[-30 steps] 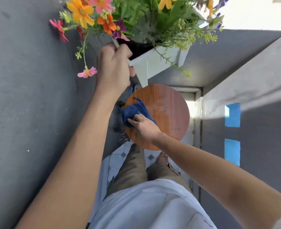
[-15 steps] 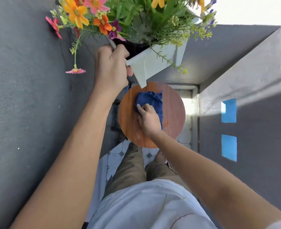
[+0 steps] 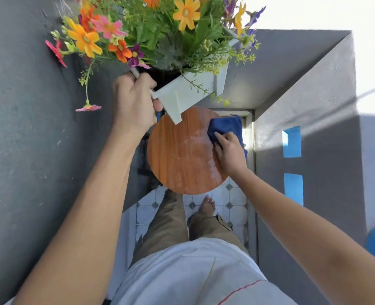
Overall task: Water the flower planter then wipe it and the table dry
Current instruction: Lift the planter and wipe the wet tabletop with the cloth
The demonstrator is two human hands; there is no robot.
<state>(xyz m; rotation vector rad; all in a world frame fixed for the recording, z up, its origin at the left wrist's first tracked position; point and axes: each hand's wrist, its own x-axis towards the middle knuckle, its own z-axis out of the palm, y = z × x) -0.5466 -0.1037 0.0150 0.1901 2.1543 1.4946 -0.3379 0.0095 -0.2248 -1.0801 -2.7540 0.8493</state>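
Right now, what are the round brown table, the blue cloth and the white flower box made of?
The round brown table looks like glossy wood or wood-look laminate: straight grain, pale wet sheen. The blue cloth seems soft, fuzzy fabric, bunched under the right hand. The white flower box looks like matte painted wood or plastic; I can't tell which.

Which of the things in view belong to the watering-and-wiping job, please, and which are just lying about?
In use: flower planter, gripped by the left hand; blue cloth under the right hand; round wooden table.
Just there: blue wall patches; tiled floor.
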